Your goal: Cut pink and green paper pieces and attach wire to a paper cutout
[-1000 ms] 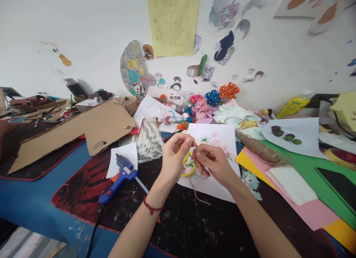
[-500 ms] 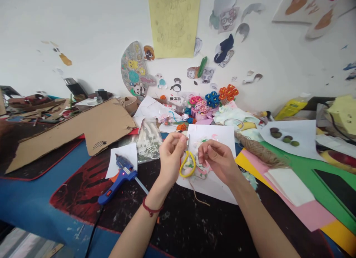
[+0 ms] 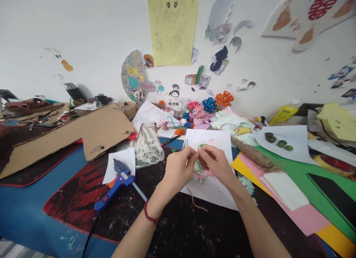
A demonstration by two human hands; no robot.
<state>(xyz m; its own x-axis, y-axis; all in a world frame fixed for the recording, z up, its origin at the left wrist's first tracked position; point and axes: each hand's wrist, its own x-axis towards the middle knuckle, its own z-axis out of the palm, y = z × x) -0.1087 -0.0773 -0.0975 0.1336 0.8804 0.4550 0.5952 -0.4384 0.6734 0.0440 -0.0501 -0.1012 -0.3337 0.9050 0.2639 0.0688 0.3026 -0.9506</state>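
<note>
My left hand [image 3: 179, 171] is closed, with a slim metal tip [image 3: 186, 142], seemingly of scissors, sticking up above its fingers. Fingers of my right hand [image 3: 217, 162] are pinched together and meet the left fingertips; whatever lies between them is too small to make out. Under both hands is a white paper sheet [image 3: 224, 193], bearing a clear bag [image 3: 198, 178] with green and pink bits, partly hidden. A thin tan cord [image 3: 196, 203] trails from the sheet onto the dark mat [image 3: 194, 232].
A blue glue gun [image 3: 118, 184] rests on white paper at left, its red light lit. Behind it are cut cardboard [image 3: 107, 124] and a bag of white cords [image 3: 148, 145]. Crochet flowers [image 3: 210, 104] stand at the back. Twine [image 3: 260, 156], coloured paper [image 3: 299, 219] and a phone-like black slab [image 3: 330, 195] lie right.
My hands have come together at the fingertips; they were apart before. The yellow loop that hung below my left hand is now hidden. The view has shifted slightly.
</note>
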